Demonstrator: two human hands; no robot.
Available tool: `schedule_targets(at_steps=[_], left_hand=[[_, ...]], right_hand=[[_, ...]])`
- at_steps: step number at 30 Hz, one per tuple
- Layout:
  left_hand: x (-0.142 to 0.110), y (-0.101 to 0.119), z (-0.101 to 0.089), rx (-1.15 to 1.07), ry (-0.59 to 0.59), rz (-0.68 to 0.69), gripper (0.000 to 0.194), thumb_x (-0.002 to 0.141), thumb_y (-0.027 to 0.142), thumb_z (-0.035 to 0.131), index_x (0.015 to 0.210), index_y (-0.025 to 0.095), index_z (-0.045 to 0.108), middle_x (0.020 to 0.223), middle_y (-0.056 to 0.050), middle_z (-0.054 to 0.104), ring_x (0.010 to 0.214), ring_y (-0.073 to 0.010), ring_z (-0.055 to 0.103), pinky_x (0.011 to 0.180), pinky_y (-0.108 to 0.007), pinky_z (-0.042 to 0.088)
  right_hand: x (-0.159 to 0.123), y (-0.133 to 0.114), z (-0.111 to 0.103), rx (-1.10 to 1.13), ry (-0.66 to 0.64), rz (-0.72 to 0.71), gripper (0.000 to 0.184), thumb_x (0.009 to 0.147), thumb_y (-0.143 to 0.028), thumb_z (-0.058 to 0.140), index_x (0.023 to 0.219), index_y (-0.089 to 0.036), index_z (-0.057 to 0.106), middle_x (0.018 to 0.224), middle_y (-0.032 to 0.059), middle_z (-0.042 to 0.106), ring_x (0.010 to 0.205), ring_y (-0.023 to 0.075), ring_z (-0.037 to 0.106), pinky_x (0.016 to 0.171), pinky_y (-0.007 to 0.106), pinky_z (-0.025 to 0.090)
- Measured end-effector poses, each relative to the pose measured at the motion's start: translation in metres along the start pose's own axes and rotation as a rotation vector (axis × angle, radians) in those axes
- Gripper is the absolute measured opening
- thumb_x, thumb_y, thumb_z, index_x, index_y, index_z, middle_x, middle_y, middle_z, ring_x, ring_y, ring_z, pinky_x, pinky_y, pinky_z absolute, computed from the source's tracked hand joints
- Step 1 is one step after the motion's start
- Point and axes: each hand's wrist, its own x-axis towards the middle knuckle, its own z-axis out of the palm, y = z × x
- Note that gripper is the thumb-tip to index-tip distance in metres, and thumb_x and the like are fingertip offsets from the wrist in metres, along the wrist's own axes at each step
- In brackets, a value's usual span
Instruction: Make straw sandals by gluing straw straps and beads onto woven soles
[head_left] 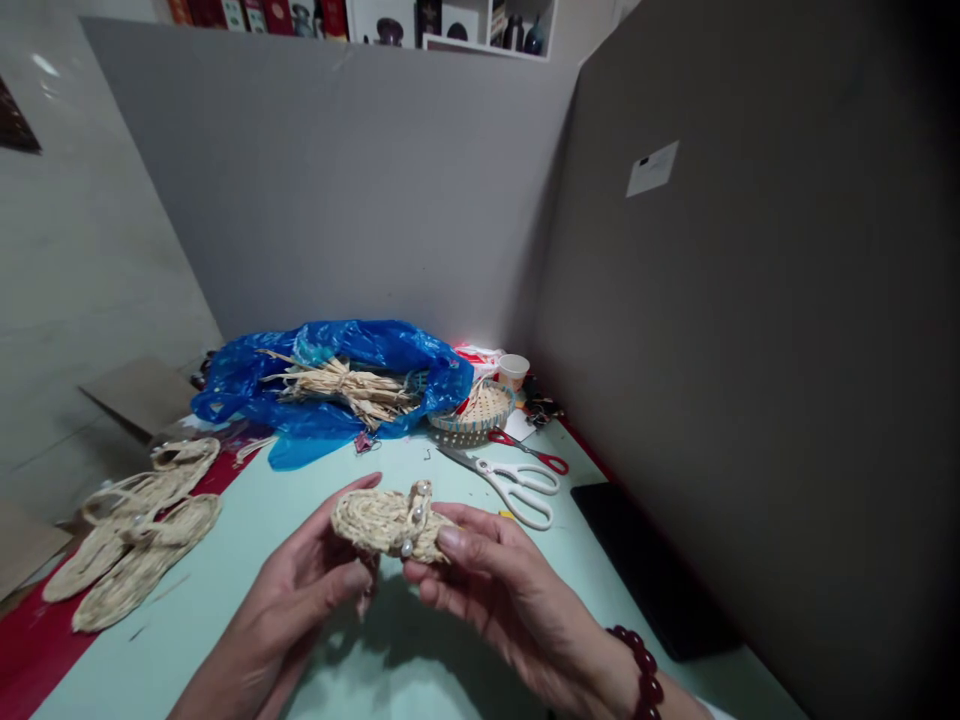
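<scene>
Right fingers [476, 551] clamped on slipper [371, 520] | left fingers [337, 590] parted at its end | blue bag [367, 340] (crumpled): straw bundle [349, 385]

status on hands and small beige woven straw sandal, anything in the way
Right hand gripping sandal. Left hand at opposite end, contact unclear. White-handled metal scissors beyond hands, not blocking.

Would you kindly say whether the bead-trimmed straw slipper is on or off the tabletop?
Off: the right hand holds the slipper up by one end, and shaded tabletop shows beneath.
</scene>
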Motion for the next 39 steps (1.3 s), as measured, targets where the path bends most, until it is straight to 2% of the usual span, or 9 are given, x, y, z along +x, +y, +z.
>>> schedule_targets(at_steps=[5, 14, 17, 19, 21, 26, 30, 35, 39], left_hand=[[0.003, -0.005, 0.002, 0.073, 0.017, 0.003, 0.037, 0.062, 0.027, 0.087, 0.097, 0.020, 0.076, 0.074, -0.002, 0.071, 0.062, -0.0134, 0.054, 0.051, -0.020, 0.045], [0.015, -0.004, -0.037, 0.185, 0.277, 0.156, 0.019, 0.075, 0.039, 0.078, 0.078, 0.024, 0.067, 0.057, 0.006, 0.063, 0.051, -0.0083, 0.051, 0.050, -0.013, 0.043], [0.014, -0.003, -0.028, 0.234, 0.247, 0.227, 0.029, 0.072, 0.041, 0.080, 0.095, 0.026, 0.068, 0.076, 0.001, 0.072, 0.069, -0.0150, 0.063, 0.059, -0.017, 0.050], [0.010, -0.006, -0.013, 0.217, 0.156, 0.252, 0.066, 0.066, 0.041, 0.084, 0.126, 0.029, 0.060, 0.106, -0.005, 0.075, 0.090, -0.0249, 0.069, 0.067, -0.025, 0.056], [0.006, -0.009, 0.002, 0.101, 0.041, 0.226, 0.083, 0.064, 0.040, 0.085, 0.138, 0.032, 0.049, 0.118, -0.007, 0.072, 0.097, -0.0306, 0.070, 0.072, -0.031, 0.058], [-0.002, -0.010, 0.016, 0.067, 0.070, 0.131, 0.072, 0.060, 0.041, 0.088, 0.124, 0.028, 0.061, 0.116, -0.006, 0.074, 0.109, -0.0279, 0.067, 0.085, -0.024, 0.054], [-0.005, -0.011, 0.016, 0.057, 0.049, 0.063, 0.079, 0.063, 0.043, 0.086, 0.132, 0.032, 0.051, 0.116, -0.004, 0.075, 0.110, -0.0258, 0.067, 0.086, -0.022, 0.053], [-0.015, -0.017, 0.023, 0.102, 0.077, 0.058, 0.053, 0.073, 0.046, 0.075, 0.122, 0.035, 0.059, 0.137, 0.004, 0.061, 0.131, -0.0239, 0.052, 0.091, -0.015, 0.047], [-0.017, -0.010, 0.027, 0.007, 0.110, -0.019, 0.043, 0.072, 0.041, 0.076, 0.113, 0.033, 0.063, 0.124, 0.000, 0.066, 0.121, -0.0274, 0.059, 0.084, -0.022, 0.052]], right_hand=[[0.004, 0.000, -0.002, -0.138, -0.103, -0.020, 0.045, 0.080, -0.022, 0.078, 0.117, -0.006, 0.058, 0.096, 0.0131, 0.074, 0.078, 0.0130, 0.072, 0.073, 0.020, 0.056], [0.016, -0.010, -0.013, -0.249, 0.009, -0.174, 0.045, 0.077, -0.025, 0.079, 0.115, -0.009, 0.060, 0.089, 0.0069, 0.073, 0.069, 0.0104, 0.069, 0.059, 0.017, 0.049], [0.015, -0.009, -0.011, -0.225, 0.015, -0.180, 0.045, 0.076, -0.027, 0.079, 0.112, -0.008, 0.058, 0.090, 0.0079, 0.073, 0.071, 0.0109, 0.069, 0.062, 0.018, 0.050], [0.012, -0.005, -0.007, -0.211, 0.007, -0.174, 0.048, 0.076, -0.027, 0.080, 0.113, -0.009, 0.056, 0.092, 0.0090, 0.073, 0.073, 0.0119, 0.070, 0.066, 0.021, 0.052], [0.009, 0.000, -0.003, -0.210, -0.009, -0.169, 0.052, 0.074, -0.027, 0.082, 0.113, -0.010, 0.053, 0.091, 0.0080, 0.073, 0.073, 0.0124, 0.070, 0.070, 0.023, 0.053], [0.011, 0.017, -0.002, -0.198, -0.035, -0.164, 0.064, 0.066, -0.034, 0.088, 0.111, -0.015, 0.047, 0.089, 0.0071, 0.075, 0.070, 0.0141, 0.072, 0.072, 0.026, 0.055], [0.017, 0.031, -0.004, -0.145, 0.024, -0.203, 0.068, 0.062, -0.040, 0.090, 0.109, -0.019, 0.046, 0.090, 0.0063, 0.075, 0.068, 0.0154, 0.072, 0.070, 0.029, 0.056], [0.007, 0.039, 0.002, -0.180, -0.031, -0.217, 0.057, 0.071, -0.039, 0.085, 0.107, -0.020, 0.045, 0.101, 0.0067, 0.073, 0.084, 0.0166, 0.072, 0.082, 0.031, 0.053], [-0.004, 0.035, 0.003, -0.361, -0.106, -0.153, 0.051, 0.077, -0.046, 0.078, 0.108, -0.020, 0.047, 0.104, 0.0081, 0.071, 0.090, 0.0194, 0.070, 0.086, 0.034, 0.050]])
